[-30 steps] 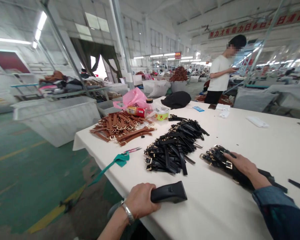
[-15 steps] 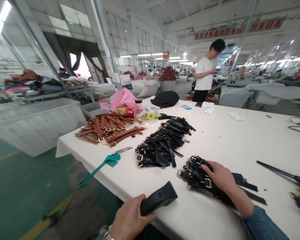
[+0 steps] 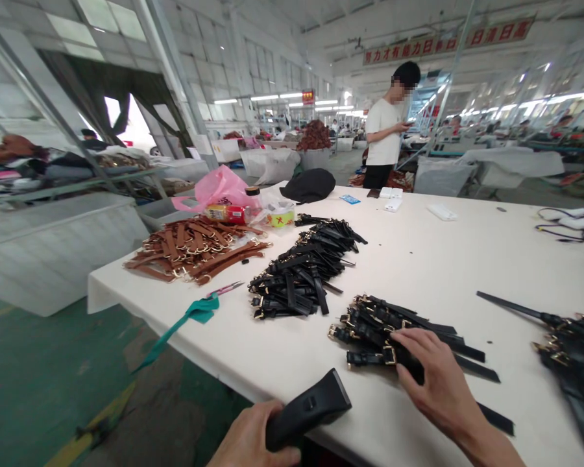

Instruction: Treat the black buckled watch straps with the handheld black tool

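Observation:
My left hand (image 3: 259, 436), at the table's near edge, is wrapped round a black handheld tool (image 3: 309, 410) with a flared, slanted head; its exact kind I cannot make out. My right hand (image 3: 435, 373) grips a black buckle strap (image 3: 368, 359) at the front of a small bundle, thumb on the near side and fingers over the top. The gold buckle shows just left of the fingertips, and part of the strap is hidden under the palm. Behind it lie the other black straps (image 3: 394, 314) of the bundle, their tails pointing right.
A larger heap of black straps (image 3: 302, 272) lies left of centre, brown straps (image 3: 189, 243) beyond it. Pink-handled snips (image 3: 226, 288) with a green cloth strip (image 3: 199, 311) lie near the left edge. More black straps (image 3: 571, 363) are at right. A person (image 3: 384, 130) stands behind the table (image 3: 442, 259).
The view has shifted to the right. My right hand has moved nearer me with the front strap, which now lies apart from the bundle's other straps. My left hand still holds the tool.

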A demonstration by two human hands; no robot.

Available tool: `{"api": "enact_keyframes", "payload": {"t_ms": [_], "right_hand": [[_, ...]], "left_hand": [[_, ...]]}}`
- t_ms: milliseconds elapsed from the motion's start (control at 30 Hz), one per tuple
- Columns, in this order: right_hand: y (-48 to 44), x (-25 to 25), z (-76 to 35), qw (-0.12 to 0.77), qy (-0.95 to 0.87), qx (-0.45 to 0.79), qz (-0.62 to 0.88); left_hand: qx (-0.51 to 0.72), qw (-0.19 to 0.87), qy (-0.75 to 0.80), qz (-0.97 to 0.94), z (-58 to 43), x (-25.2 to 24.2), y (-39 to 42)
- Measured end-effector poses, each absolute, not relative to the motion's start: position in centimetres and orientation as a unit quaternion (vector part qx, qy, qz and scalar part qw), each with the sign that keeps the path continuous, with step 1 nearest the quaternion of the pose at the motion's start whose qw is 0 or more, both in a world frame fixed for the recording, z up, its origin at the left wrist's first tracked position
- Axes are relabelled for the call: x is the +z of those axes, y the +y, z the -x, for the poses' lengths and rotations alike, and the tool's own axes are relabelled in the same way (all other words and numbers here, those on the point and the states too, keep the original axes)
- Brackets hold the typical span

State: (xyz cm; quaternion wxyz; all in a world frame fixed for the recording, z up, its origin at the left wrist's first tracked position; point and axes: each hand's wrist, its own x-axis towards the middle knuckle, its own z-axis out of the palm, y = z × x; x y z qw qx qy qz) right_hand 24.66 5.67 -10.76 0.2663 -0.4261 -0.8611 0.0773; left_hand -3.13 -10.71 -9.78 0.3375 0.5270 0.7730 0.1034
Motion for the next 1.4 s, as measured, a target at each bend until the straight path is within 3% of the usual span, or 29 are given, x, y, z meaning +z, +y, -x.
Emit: {"api": "enact_keyframes", "payload": {"t_ms": [133, 400, 533, 667, 800, 1400], "right_hand": [[5.3, -11.6, -24.1, 0.243, -0.877, 0.062, 0.410], [2.8, -8.9, -23.9, 0.362, -0.836, 0.154, 0.384], [0.6, -8.8, -22.4, 0.286, -0.859, 0.183, 0.384], [-0.6, -11.8, -20.8, 0.186, -0.875, 0.195, 0.402], [-1.0, -14.0, -21.0, 0.199, -0.868, 0.201, 0.408], [-0.9, -13.8, -21.2, 0.209, -0.859, 0.242, 0.400]], "left_hand": [[0.101, 0.350, 0.770, -0.524, 3.0, -9.6, -10.6], [0.113, 0.344, 0.759, -0.541, 3.0, -9.7, -11.3], [0.094, 0.319, 0.768, -0.548, 2.5, -9.4, -11.8], [0.080, 0.289, 0.778, -0.551, 1.9, -8.3, -11.9], [0.063, 0.285, 0.783, -0.549, 1.8, -7.3, -12.0], [0.037, 0.291, 0.800, -0.524, 2.4, -6.7, -12.6]]}}
